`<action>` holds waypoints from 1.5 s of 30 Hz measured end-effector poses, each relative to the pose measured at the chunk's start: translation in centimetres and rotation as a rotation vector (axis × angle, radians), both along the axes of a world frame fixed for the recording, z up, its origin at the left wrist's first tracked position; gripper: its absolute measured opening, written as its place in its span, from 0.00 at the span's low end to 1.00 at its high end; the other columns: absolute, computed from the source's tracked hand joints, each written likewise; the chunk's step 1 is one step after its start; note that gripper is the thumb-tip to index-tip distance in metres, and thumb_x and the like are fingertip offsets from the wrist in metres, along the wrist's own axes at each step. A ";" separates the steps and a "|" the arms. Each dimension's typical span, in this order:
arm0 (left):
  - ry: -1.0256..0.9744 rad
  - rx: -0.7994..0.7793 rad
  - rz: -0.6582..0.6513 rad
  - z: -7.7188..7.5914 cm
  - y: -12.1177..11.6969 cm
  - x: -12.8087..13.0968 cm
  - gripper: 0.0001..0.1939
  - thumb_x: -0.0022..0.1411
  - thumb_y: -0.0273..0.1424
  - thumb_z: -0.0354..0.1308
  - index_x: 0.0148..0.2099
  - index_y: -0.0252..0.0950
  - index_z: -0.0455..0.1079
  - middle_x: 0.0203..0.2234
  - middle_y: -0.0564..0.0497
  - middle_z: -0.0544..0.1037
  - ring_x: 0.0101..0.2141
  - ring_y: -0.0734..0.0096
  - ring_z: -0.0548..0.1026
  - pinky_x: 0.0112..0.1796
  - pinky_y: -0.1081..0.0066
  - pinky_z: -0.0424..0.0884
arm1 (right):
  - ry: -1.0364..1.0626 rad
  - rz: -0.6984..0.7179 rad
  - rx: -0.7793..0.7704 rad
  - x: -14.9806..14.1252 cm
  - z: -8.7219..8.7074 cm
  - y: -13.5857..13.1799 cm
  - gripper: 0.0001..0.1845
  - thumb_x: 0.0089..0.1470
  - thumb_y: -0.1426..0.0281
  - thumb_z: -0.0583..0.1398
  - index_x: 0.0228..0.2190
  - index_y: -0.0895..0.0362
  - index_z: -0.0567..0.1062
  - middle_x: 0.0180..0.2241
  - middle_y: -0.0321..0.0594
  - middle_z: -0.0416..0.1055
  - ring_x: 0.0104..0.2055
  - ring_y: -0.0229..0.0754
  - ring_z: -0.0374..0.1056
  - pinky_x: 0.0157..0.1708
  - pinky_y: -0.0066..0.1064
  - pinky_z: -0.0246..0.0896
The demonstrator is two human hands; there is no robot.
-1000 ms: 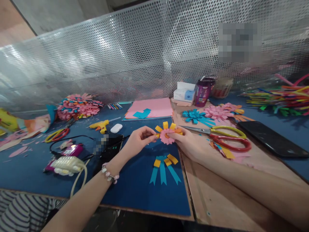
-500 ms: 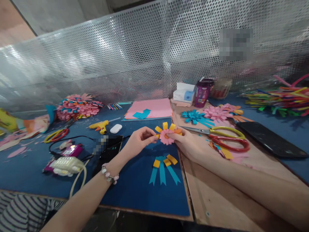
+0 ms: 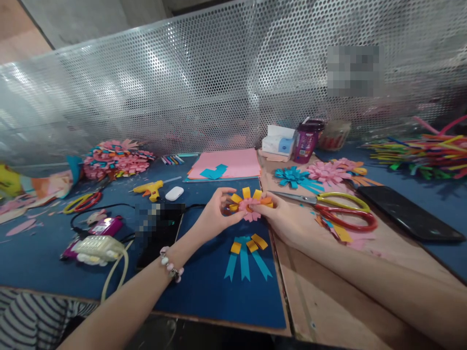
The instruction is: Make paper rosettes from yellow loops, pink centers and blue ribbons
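A small paper flower (image 3: 248, 203) with a pink centre and yellow and orange looped petals is held above the blue mat between both hands. My left hand (image 3: 215, 215) pinches its left edge, thumb and fingers curled around it. My right hand (image 3: 282, 218) grips its right side with the fingertips. Just below, on the mat, lies a piece of teal paper strips with yellow loops (image 3: 247, 250).
Red and yellow scissors (image 3: 335, 206) and a black phone (image 3: 408, 212) lie to the right. Finished teal (image 3: 295, 177) and pink (image 3: 330, 170) flowers sit beyond. Pink paper sheets (image 3: 229, 164), a yellow glue gun (image 3: 150, 188), a second pair of scissors (image 3: 82, 202) and a perforated metal screen (image 3: 219, 82) are also in view.
Both hands have turned the flower and drawn it slightly left. My left fingers have shifted from a pinch at its edge to curling around its left side.
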State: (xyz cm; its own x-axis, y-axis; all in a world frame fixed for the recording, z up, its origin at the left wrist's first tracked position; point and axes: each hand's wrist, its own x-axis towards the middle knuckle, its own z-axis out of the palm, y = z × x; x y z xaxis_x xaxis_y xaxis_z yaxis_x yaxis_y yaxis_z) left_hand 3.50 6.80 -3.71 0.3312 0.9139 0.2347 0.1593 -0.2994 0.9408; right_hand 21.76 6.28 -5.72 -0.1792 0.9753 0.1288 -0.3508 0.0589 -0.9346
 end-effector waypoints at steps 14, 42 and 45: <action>0.087 0.101 0.032 -0.4 0.4 -0.6 0.20 0.56 0.37 0.62 0.47 0.35 0.62 0.36 0.47 0.74 0.39 0.67 0.74 0.41 0.66 0.70 | -0.026 -0.012 0.028 0.1 -0.4 0.2 0.14 0.45 0.65 0.68 0.29 0.56 0.69 0.29 0.34 0.70 0.34 0.39 0.66 0.36 0.31 0.58; -0.227 -0.451 -0.126 1.6 -1.1 -0.8 0.23 0.58 0.36 0.59 0.55 0.37 0.63 0.39 0.47 0.75 0.35 0.70 0.75 0.36 0.71 0.70 | -1.173 -0.471 1.647 2.4 1.7 -1.5 0.13 0.53 0.77 0.61 0.39 0.49 0.70 0.47 0.39 0.71 0.49 0.42 0.62 0.53 0.43 0.58; -0.224 -0.420 -0.136 1.3 -1.0 -1.0 0.24 0.57 0.35 0.60 0.56 0.38 0.62 0.36 0.49 0.75 0.35 0.71 0.74 0.37 0.71 0.69 | -1.257 -0.475 1.590 2.5 1.4 -1.7 0.14 0.54 0.74 0.61 0.40 0.44 0.71 0.48 0.33 0.71 0.48 0.40 0.64 0.54 0.41 0.58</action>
State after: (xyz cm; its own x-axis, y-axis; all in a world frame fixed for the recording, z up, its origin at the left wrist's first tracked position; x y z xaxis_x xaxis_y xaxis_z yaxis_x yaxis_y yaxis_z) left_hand 2.46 5.76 -2.41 0.4374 0.8969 -0.0653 -0.0751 0.1088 0.9912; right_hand 24.30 4.56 -4.34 -0.6447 0.1522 0.7491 0.5730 0.7449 0.3418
